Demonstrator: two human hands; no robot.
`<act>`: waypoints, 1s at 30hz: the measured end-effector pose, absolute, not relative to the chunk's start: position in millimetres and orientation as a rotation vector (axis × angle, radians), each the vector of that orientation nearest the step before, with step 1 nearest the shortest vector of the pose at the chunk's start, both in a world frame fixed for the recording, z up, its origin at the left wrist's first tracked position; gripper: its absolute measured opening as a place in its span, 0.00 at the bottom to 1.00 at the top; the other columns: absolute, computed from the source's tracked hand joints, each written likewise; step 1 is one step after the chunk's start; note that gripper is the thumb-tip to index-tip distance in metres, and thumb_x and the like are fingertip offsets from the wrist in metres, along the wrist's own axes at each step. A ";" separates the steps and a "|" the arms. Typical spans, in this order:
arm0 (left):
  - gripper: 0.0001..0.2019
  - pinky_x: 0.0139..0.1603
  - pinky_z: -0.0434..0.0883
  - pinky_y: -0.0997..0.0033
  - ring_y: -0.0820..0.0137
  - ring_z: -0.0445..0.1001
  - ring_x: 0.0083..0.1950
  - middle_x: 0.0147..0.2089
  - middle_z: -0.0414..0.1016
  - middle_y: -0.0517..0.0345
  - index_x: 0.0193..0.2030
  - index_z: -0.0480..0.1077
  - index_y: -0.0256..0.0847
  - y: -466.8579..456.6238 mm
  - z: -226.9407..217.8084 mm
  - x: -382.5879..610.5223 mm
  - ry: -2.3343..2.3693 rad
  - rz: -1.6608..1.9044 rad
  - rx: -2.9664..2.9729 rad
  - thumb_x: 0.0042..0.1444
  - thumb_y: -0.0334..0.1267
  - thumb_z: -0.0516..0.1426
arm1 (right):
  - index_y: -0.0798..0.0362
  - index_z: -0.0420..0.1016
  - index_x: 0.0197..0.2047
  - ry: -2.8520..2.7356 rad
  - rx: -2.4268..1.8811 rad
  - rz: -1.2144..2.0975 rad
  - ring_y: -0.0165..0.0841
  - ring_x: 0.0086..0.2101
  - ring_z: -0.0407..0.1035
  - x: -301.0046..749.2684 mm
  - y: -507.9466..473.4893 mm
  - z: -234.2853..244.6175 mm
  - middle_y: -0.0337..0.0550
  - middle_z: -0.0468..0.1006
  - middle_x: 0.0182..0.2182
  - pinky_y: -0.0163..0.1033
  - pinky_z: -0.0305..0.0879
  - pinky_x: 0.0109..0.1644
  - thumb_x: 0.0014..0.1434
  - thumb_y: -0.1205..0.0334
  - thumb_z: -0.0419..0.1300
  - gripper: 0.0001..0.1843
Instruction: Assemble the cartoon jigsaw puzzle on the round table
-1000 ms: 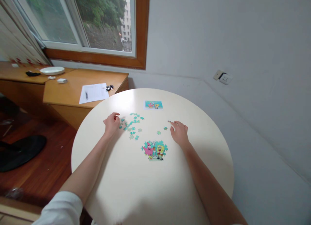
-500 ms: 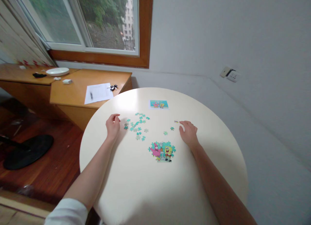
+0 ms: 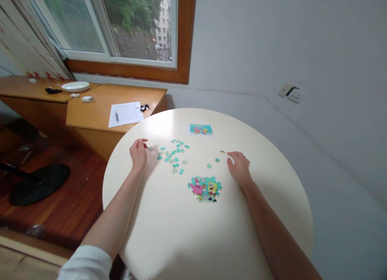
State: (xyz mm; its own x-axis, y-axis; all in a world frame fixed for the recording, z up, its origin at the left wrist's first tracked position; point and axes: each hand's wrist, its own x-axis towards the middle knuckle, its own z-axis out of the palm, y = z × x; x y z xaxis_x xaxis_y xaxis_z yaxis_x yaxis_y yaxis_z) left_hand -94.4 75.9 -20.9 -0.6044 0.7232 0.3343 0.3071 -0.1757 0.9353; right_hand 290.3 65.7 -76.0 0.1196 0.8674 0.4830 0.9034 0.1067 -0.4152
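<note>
A partly joined jigsaw puzzle (image 3: 205, 189) with pink and yellow cartoon figures lies flat on the round white table (image 3: 181, 235). Loose teal puzzle pieces (image 3: 173, 154) are scattered between my hands, nearer the left. My left hand (image 3: 139, 155) rests at their left, fingers half curled, with thumb and forefinger apart. A single puzzle piece (image 3: 150, 149) lies just right of its fingertips. On the other side, my right hand (image 3: 239, 166) lies with its forefinger stretched out and thumb apart. Close to that fingertip is a small pale-and-yellow piece (image 3: 223, 151); two teal pieces (image 3: 217, 160) lie nearby.
A printed reference picture (image 3: 201, 129) lies at the table's far side. Beyond to the left, a wooden desk (image 3: 121, 93) bears a sheet of paper (image 3: 125, 113), keys (image 3: 144, 107) and a white plate (image 3: 75, 86). A wall with a socket (image 3: 296, 95) borders the right.
My left hand has drawn slightly left, and a puzzle piece now shows beside its fingertips. My right hand keeps nearly the same place. The whole view has shifted a little.
</note>
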 end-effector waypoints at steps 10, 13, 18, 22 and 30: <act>0.10 0.27 0.57 0.71 0.71 0.61 0.24 0.16 0.58 0.63 0.15 0.63 0.41 76.4 -22.2 -97.1 1.803 1.816 1.175 0.43 0.36 0.48 | 0.54 0.76 0.44 -1.723 -1.736 -0.028 0.43 0.47 0.68 290.6 64.8 -71.6 0.53 0.75 0.46 0.52 0.58 0.54 0.57 0.63 0.50 0.17; 0.10 0.27 0.57 0.71 0.71 0.62 0.24 0.16 0.59 0.63 0.15 0.63 0.41 76.3 -21.4 -96.9 1.811 1.811 1.174 0.43 0.37 0.48 | 0.53 0.76 0.44 -1.710 -1.739 -0.028 0.43 0.47 0.68 291.1 65.3 -72.5 0.52 0.75 0.45 0.52 0.58 0.54 0.57 0.63 0.50 0.17; 0.11 0.26 0.57 0.72 0.71 0.61 0.23 0.16 0.60 0.63 0.15 0.64 0.41 76.0 -19.1 -95.9 1.813 1.814 1.170 0.44 0.38 0.48 | 0.54 0.76 0.44 -1.705 -1.749 -0.014 0.43 0.47 0.68 292.4 66.4 -74.2 0.53 0.75 0.46 0.52 0.59 0.54 0.56 0.62 0.50 0.17; 0.10 0.27 0.58 0.71 0.71 0.61 0.23 0.16 0.60 0.63 0.17 0.66 0.41 76.3 -18.7 -96.0 1.790 1.832 1.169 0.44 0.37 0.48 | 0.53 0.76 0.44 -1.694 -1.754 -0.013 0.43 0.48 0.68 292.8 66.4 -74.1 0.52 0.75 0.46 0.51 0.59 0.54 0.56 0.62 0.50 0.17; 0.08 0.28 0.60 0.72 0.71 0.63 0.25 0.19 0.62 0.64 0.24 0.69 0.40 79.0 -20.5 -96.7 1.827 1.809 1.153 0.44 0.36 0.49 | 0.53 0.76 0.44 -1.688 -1.735 -0.022 0.43 0.47 0.68 293.1 66.6 -75.3 0.52 0.76 0.45 0.51 0.59 0.55 0.56 0.62 0.50 0.17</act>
